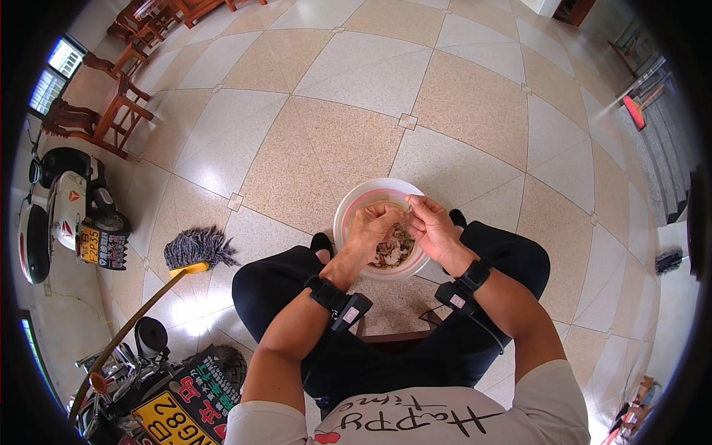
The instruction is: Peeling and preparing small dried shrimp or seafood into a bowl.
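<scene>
Between my feet on the floor stands a white round basin [346,194] with a pink band inside its rim. At its bottom lies a wet-looking mix of pale and brown bits [396,250], too small to name surely. My left hand [374,225] is over the basin with bent fingers drawn together; whether they grip anything is hidden. Close beside it, my right hand [433,227] pinches a small pale piece [410,208] between thumb and fingers above the basin's right side. Both wrists wear black strapped devices.
Left of my knee lies a string mop head [197,247] on a long handle. A motorcycle [150,339] stands at the lower left, a white scooter [72,206] farther up. Wooden chairs [114,114] line the left wall. At right, a red broom [634,113] is near grey steps [662,150].
</scene>
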The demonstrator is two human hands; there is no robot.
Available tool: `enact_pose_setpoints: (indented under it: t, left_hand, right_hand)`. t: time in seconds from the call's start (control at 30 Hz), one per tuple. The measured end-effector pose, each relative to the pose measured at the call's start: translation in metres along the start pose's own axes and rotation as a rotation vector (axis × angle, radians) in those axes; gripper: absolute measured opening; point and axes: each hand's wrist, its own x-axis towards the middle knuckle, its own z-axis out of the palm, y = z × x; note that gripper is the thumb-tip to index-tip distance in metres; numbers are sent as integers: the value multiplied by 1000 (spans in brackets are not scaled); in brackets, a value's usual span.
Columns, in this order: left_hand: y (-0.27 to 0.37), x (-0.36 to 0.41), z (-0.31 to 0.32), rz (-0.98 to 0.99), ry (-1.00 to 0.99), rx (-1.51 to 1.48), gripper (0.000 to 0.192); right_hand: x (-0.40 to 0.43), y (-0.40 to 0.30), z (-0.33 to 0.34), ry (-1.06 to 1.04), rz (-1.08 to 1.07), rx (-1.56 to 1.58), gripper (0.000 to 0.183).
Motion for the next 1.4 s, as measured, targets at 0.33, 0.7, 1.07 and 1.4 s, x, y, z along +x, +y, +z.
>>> enact_pose_setpoints:
  t: [0.33, 0.7, 1.07, 1.4]
  left_hand:
    - [0, 0, 1, 0, -5, 8, 11]
    - [-1, -1, 3, -2, 18, 38, 16]
    - [2, -3, 3, 23, 6, 40, 10]
    - [-4, 2, -1, 65, 77, -3, 13]
  right_hand:
    - [1, 0, -1, 50, -40, 35, 12]
    - [4, -6, -5, 25, -39, 64, 16]
    - [0, -5, -2, -35, -31, 11, 17]
    - [-2, -5, 5, -42, -34, -145, 16]
